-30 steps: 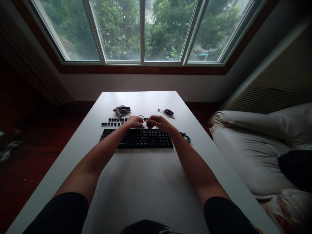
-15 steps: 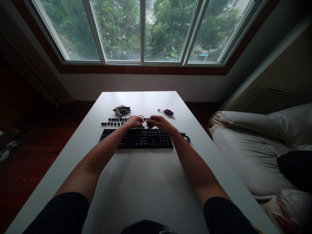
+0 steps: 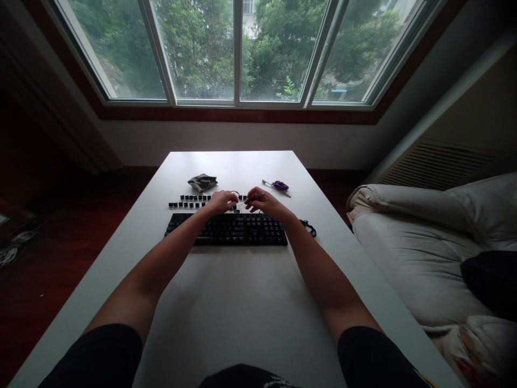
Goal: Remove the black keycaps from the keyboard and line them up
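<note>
Right hand (image 3: 263, 203) lifted slightly; dark tool (image 3: 254, 199) between fingers (image 3: 256, 191), keyboard (image 3: 238, 231) just beside

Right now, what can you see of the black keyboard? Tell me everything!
The keyboard is long, black and rectangular, plastic-looking, with many rows of dark keys. It lies crosswise on the white table, which holds it up. The left arm hides some of its left part; whether the arm touches it, I can't tell.

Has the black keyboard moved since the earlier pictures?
No. Judged against the far edge of the white table, the keyboard lies where it did, with no visible slide either way.
</note>
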Tool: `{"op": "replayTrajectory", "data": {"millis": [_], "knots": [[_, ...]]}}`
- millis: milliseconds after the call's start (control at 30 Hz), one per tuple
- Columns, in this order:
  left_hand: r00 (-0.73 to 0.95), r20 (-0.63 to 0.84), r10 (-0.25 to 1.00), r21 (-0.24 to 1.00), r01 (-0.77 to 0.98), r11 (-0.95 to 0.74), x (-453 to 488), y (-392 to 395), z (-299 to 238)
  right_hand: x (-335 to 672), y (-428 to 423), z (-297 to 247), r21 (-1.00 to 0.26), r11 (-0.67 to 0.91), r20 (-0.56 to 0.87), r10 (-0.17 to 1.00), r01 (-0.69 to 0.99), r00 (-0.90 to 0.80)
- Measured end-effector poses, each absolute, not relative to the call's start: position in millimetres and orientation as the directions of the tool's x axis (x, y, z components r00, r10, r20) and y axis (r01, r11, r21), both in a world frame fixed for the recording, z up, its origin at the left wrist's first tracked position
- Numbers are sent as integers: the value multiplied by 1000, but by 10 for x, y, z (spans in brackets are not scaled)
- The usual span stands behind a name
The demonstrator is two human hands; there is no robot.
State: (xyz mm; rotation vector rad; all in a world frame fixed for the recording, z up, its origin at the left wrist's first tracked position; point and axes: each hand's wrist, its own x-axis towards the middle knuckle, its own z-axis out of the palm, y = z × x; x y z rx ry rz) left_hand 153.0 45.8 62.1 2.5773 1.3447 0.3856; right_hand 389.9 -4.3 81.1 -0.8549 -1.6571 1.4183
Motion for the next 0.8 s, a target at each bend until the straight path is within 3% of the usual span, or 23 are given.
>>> {"op": "replayTrajectory", "data": {"millis": [167, 367, 800], "knots": [[641, 40, 766, 313, 720, -619, 1478, 236, 704, 3922, -3, 757, -974, 202, 126, 852, 99, -508], [706, 52, 706, 296, 665, -686, 1416, 40, 719, 3950, 89, 635, -914, 288, 179, 918, 285, -353], [677, 89, 731, 333, 672, -662, 1402, -68, 633, 3916, 28, 702, -976, 195, 146, 919, 100, -367]]}}
